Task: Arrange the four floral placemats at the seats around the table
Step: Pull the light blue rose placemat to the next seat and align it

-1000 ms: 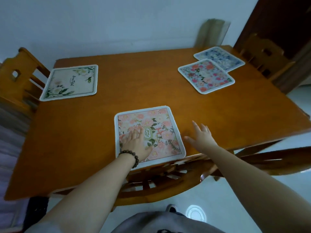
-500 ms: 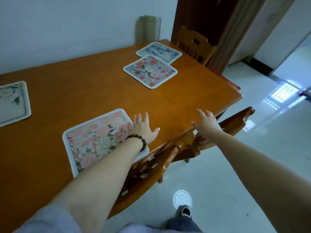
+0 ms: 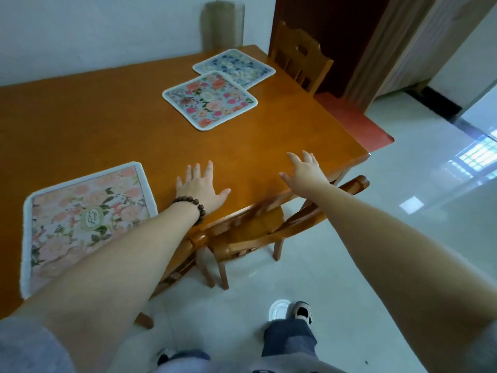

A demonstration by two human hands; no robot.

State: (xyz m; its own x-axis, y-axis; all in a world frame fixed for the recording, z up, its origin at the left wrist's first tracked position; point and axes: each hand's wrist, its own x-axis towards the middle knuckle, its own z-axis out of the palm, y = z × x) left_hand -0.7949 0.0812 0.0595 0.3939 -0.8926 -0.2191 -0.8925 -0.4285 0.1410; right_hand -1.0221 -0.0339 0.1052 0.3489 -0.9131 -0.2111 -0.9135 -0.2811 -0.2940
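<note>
A pink floral placemat (image 3: 83, 222) lies flat at the near left edge of the wooden table (image 3: 113, 125). A red and pink floral placemat (image 3: 209, 99) sits toward the far right of the table, and a blue floral placemat (image 3: 234, 66) lies just behind it, their corners overlapping. My left hand (image 3: 200, 188), with a bead bracelet at the wrist, is flat and open over bare wood just right of the pink mat. My right hand (image 3: 305, 168) is open with fingers spread, above the table near its right front edge. Neither hand holds anything. The fourth mat is out of view.
A wooden chair (image 3: 258, 227) is tucked under the table's near edge below my hands. Another chair (image 3: 298, 59) stands at the far right end, before a dark door. A rolled beige item (image 3: 223, 24) leans on the white wall. Pale tiled floor (image 3: 403, 211) lies to the right.
The view has swung right, so the green-leaf mat at the far left left the frame. My left hand slid off the pink mat onto bare wood; my right hand moved forward over the table.
</note>
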